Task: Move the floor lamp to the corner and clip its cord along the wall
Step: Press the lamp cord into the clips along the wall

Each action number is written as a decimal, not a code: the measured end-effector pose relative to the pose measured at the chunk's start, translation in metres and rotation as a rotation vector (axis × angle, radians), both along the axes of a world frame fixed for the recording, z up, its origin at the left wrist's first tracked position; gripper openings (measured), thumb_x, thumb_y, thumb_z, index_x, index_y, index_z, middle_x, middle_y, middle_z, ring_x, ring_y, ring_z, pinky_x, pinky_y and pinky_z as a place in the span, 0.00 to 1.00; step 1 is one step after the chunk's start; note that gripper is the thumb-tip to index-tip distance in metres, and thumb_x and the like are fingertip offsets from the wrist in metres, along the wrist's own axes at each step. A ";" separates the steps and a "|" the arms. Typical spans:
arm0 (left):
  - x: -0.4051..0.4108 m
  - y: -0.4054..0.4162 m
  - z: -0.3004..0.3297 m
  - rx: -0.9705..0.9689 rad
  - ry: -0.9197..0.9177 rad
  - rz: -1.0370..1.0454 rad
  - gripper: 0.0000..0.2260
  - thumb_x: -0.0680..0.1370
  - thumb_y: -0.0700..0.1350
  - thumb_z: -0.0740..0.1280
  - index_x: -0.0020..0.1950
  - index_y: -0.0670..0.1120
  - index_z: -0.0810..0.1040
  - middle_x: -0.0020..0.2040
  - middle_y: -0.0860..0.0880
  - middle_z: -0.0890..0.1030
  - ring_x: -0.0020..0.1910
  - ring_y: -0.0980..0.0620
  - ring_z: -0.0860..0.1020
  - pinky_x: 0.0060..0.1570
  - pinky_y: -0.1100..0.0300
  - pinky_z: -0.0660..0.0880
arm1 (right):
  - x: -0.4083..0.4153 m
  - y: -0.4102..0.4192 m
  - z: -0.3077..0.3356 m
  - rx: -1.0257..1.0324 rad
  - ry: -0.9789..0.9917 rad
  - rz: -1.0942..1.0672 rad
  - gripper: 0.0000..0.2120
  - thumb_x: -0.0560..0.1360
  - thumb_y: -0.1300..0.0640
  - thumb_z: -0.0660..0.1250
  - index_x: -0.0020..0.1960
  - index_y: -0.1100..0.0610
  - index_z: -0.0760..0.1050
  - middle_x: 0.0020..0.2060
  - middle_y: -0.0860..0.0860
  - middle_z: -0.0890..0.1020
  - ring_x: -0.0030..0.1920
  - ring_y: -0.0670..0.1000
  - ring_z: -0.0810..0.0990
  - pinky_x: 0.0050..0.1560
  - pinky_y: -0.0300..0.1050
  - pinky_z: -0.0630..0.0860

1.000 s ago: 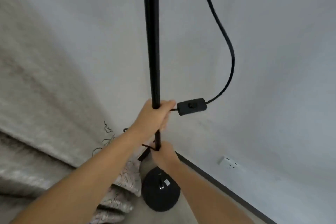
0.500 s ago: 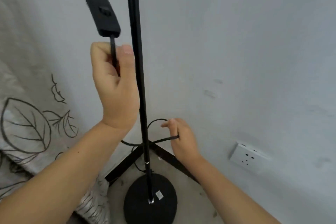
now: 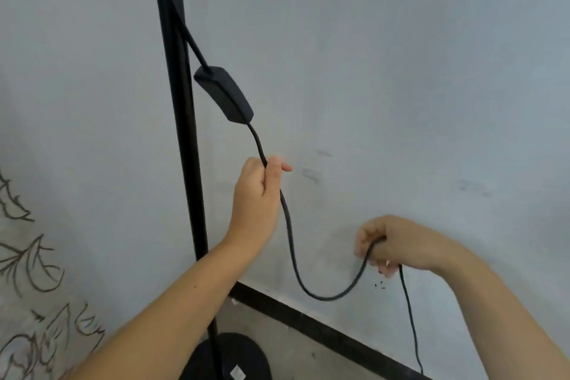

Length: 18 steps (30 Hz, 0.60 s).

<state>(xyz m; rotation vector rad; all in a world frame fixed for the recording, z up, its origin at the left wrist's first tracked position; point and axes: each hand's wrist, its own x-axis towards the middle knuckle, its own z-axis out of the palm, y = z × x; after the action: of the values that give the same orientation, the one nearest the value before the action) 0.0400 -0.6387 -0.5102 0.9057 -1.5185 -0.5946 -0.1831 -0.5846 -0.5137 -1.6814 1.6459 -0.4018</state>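
**Cord drawn clear of the pole and stretched toward the wall**

The left hand (image 3: 257, 194) is closed around the cord (image 3: 291, 244) just below the inline switch (image 3: 224, 94); the right hand (image 3: 393, 245) is fisted on the same cord further along, close to the wall (image 3: 401, 71). Half a second ago the left hand held the cord left of the lamp pole (image 3: 182, 133) and the right pinched a loop near the base (image 3: 240, 358); now both are right of the pole with a slack sag between them. The lamp stands in the corner, so clipping looks next, though no clips are visible
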 end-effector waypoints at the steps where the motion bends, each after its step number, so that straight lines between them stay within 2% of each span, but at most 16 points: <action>1: -0.002 -0.009 -0.005 0.095 -0.022 -0.009 0.14 0.81 0.48 0.55 0.44 0.49 0.78 0.31 0.53 0.71 0.30 0.60 0.72 0.35 0.72 0.68 | 0.002 0.004 -0.003 0.163 0.110 0.088 0.06 0.72 0.65 0.64 0.42 0.55 0.77 0.35 0.54 0.81 0.30 0.48 0.78 0.34 0.41 0.77; 3: -0.005 -0.024 -0.016 0.322 -0.046 -0.071 0.17 0.81 0.51 0.55 0.39 0.47 0.78 0.21 0.52 0.69 0.22 0.54 0.70 0.29 0.62 0.68 | 0.010 0.008 -0.012 0.413 0.158 0.205 0.10 0.73 0.62 0.66 0.53 0.57 0.75 0.42 0.54 0.82 0.35 0.46 0.81 0.37 0.39 0.77; 5: -0.012 -0.031 -0.024 0.472 0.034 -0.164 0.17 0.79 0.52 0.59 0.35 0.45 0.77 0.16 0.52 0.67 0.17 0.53 0.69 0.26 0.62 0.70 | 0.015 0.005 -0.019 0.487 -0.007 0.212 0.20 0.74 0.53 0.69 0.64 0.54 0.71 0.44 0.51 0.83 0.37 0.46 0.83 0.36 0.36 0.76; 6: -0.017 -0.033 -0.025 0.508 0.120 -0.206 0.17 0.78 0.52 0.61 0.34 0.44 0.76 0.15 0.51 0.68 0.16 0.52 0.70 0.24 0.61 0.72 | 0.017 0.002 -0.020 0.457 -0.123 0.177 0.22 0.74 0.49 0.68 0.66 0.52 0.70 0.44 0.50 0.83 0.37 0.46 0.83 0.35 0.36 0.76; 8: -0.025 -0.038 -0.024 0.546 0.297 -0.268 0.16 0.77 0.50 0.65 0.33 0.42 0.75 0.16 0.48 0.73 0.18 0.51 0.76 0.24 0.60 0.77 | 0.022 -0.005 -0.020 0.293 -0.296 0.086 0.18 0.75 0.47 0.65 0.64 0.50 0.72 0.41 0.48 0.84 0.35 0.46 0.81 0.31 0.36 0.74; 10: -0.028 -0.043 -0.022 0.558 0.407 -0.296 0.15 0.76 0.47 0.67 0.32 0.41 0.74 0.17 0.48 0.74 0.21 0.50 0.78 0.27 0.59 0.79 | 0.030 -0.016 -0.015 0.049 -0.361 -0.054 0.10 0.76 0.49 0.64 0.55 0.51 0.79 0.32 0.45 0.79 0.27 0.43 0.74 0.25 0.34 0.67; 12: -0.029 -0.050 -0.024 0.552 0.435 -0.299 0.13 0.76 0.46 0.68 0.34 0.41 0.74 0.19 0.50 0.74 0.22 0.51 0.79 0.30 0.57 0.81 | 0.035 -0.030 -0.006 -0.200 -0.290 -0.234 0.09 0.76 0.52 0.64 0.42 0.51 0.83 0.23 0.42 0.71 0.22 0.41 0.65 0.23 0.31 0.60; 14: -0.030 -0.055 -0.028 0.538 0.415 -0.312 0.11 0.75 0.45 0.68 0.35 0.41 0.75 0.21 0.50 0.75 0.23 0.52 0.78 0.33 0.55 0.81 | 0.041 -0.043 0.006 -0.392 -0.123 -0.313 0.12 0.76 0.53 0.64 0.38 0.51 0.82 0.18 0.43 0.67 0.19 0.43 0.63 0.21 0.31 0.59; 16: -0.031 -0.060 -0.032 0.519 0.375 -0.320 0.11 0.75 0.45 0.68 0.36 0.41 0.75 0.23 0.50 0.76 0.22 0.52 0.77 0.33 0.53 0.82 | 0.048 -0.054 0.016 -0.505 0.078 -0.310 0.13 0.76 0.53 0.63 0.39 0.55 0.82 0.19 0.45 0.71 0.21 0.43 0.68 0.24 0.32 0.64; 17: -0.031 -0.062 -0.034 0.507 0.348 -0.311 0.11 0.76 0.45 0.68 0.35 0.42 0.75 0.23 0.50 0.75 0.21 0.52 0.76 0.33 0.52 0.82 | 0.052 -0.059 0.018 -0.533 0.168 -0.309 0.14 0.76 0.52 0.63 0.40 0.58 0.82 0.22 0.47 0.76 0.24 0.44 0.73 0.28 0.36 0.71; 18: -0.033 -0.065 -0.037 0.497 0.319 -0.297 0.12 0.76 0.45 0.67 0.35 0.42 0.76 0.23 0.49 0.75 0.20 0.52 0.75 0.32 0.52 0.82 | 0.056 -0.063 0.020 -0.544 0.234 -0.313 0.15 0.76 0.51 0.63 0.40 0.60 0.81 0.27 0.51 0.81 0.29 0.50 0.79 0.33 0.43 0.77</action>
<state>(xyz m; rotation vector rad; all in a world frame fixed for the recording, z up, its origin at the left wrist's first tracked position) 0.0072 -0.7038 -0.5470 0.9027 -1.2386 -1.3109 -0.1268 -0.6477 -0.4941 -1.9082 2.1191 -0.9014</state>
